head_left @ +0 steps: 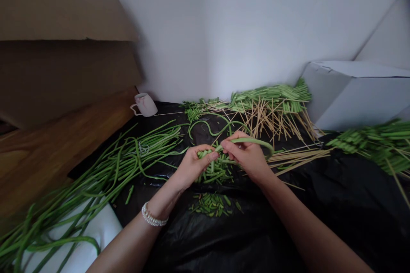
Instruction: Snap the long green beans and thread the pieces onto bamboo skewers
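Note:
My left hand is closed, its thumb and fingers pinching short green bean pieces. Against it, my right hand is closed on a long green bean, whose free part arches out to the right. The two hands' fingertips nearly meet at the bean. Beneath them lies a heap of cut bean pieces. A thin stick shows just above the fingers; whether it runs into the left hand is hidden. To the left lies a pile of long whole beans.
Skewered beans with bamboo sticks lie at the back, with another bundle at right. Loose skewers lie right of my hands. Small bean ends sit on black plastic. A mug, cardboard box and white box stand around.

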Demonstrator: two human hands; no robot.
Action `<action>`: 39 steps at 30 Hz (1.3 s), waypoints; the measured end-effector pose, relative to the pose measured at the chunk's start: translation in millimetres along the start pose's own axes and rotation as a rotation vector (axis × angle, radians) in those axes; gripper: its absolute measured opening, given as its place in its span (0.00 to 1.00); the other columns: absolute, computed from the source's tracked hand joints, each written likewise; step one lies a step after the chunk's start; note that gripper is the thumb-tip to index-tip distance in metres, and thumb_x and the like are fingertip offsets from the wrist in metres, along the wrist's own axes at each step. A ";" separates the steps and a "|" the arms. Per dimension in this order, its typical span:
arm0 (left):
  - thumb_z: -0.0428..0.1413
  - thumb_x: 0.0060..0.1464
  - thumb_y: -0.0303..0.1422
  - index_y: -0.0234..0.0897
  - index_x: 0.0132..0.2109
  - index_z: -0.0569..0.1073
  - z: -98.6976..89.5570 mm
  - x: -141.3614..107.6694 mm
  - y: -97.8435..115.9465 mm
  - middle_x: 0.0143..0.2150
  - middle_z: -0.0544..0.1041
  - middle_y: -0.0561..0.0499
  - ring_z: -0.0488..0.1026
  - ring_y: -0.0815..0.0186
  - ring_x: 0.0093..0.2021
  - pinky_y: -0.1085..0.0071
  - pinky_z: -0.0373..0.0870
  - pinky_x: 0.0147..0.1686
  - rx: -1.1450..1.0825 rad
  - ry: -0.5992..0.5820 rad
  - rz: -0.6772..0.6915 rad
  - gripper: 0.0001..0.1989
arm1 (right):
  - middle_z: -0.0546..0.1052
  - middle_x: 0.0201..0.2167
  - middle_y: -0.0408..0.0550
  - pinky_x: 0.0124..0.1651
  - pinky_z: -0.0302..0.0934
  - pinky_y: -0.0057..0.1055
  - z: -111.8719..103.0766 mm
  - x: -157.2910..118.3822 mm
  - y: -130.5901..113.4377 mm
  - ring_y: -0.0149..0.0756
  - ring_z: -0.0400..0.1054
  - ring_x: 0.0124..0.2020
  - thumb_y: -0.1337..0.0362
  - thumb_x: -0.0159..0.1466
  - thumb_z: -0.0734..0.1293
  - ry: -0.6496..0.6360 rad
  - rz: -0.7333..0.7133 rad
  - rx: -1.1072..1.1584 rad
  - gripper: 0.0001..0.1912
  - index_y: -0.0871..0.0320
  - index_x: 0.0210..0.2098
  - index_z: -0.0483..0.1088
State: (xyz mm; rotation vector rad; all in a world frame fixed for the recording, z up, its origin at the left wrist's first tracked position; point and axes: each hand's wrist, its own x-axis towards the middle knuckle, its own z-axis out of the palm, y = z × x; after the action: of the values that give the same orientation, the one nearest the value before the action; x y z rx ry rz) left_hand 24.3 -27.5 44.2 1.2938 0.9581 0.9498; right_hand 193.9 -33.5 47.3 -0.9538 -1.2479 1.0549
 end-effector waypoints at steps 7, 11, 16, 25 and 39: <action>0.70 0.41 0.36 0.28 0.31 0.75 5.7 5.5 -5.8 0.26 0.71 0.54 0.48 0.84 0.16 0.85 0.44 0.12 -0.488 0.033 -0.089 0.16 | 0.73 0.23 0.39 0.24 0.59 0.26 3.3 -3.3 4.7 0.29 0.65 0.21 0.60 0.60 0.70 0.030 -0.201 -0.205 0.07 0.55 0.29 0.72; 0.69 0.43 0.31 0.28 0.32 0.73 10.2 5.9 -8.0 0.22 0.66 0.59 0.48 0.85 0.15 0.87 0.47 0.12 -0.660 0.065 -0.158 0.14 | 0.75 0.25 0.42 0.31 0.62 0.27 9.5 -8.2 6.3 0.30 0.69 0.26 0.64 0.62 0.68 0.082 -0.443 -0.437 0.05 0.55 0.30 0.73; 0.65 0.50 0.28 0.30 0.30 0.70 11.5 5.8 -9.7 0.18 0.58 0.62 0.49 0.84 0.14 0.88 0.50 0.12 -0.792 0.073 -0.208 0.10 | 0.78 0.29 0.45 0.36 0.65 0.27 14.8 -14.1 7.5 0.32 0.72 0.31 0.67 0.64 0.65 0.057 -0.604 -0.612 0.05 0.56 0.34 0.74; 0.50 0.65 0.30 0.27 0.46 0.76 6.9 -2.2 10.1 0.26 0.67 0.53 0.57 0.85 0.16 0.93 0.53 0.13 -0.976 -0.022 -0.230 0.12 | 0.78 0.26 0.43 0.31 0.64 0.26 18.3 -16.9 6.5 0.30 0.71 0.26 0.63 0.62 0.69 0.184 -0.525 -0.569 0.04 0.56 0.31 0.74; 0.61 0.51 0.49 0.30 0.39 0.78 15.5 -4.8 -1.5 0.14 0.57 0.61 0.48 0.79 0.15 0.81 0.44 0.16 -0.334 0.103 0.153 0.23 | 0.76 0.21 0.40 0.27 0.60 0.24 25.2 -24.1 5.6 0.28 0.67 0.21 0.63 0.61 0.69 0.208 -0.414 -0.532 0.06 0.56 0.29 0.74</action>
State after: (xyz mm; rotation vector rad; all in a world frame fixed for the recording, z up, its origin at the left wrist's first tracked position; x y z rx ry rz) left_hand 37.4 -37.1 43.5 1.0529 0.7460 1.2477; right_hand 167.8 -55.5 38.0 -1.1035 -1.4979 0.2909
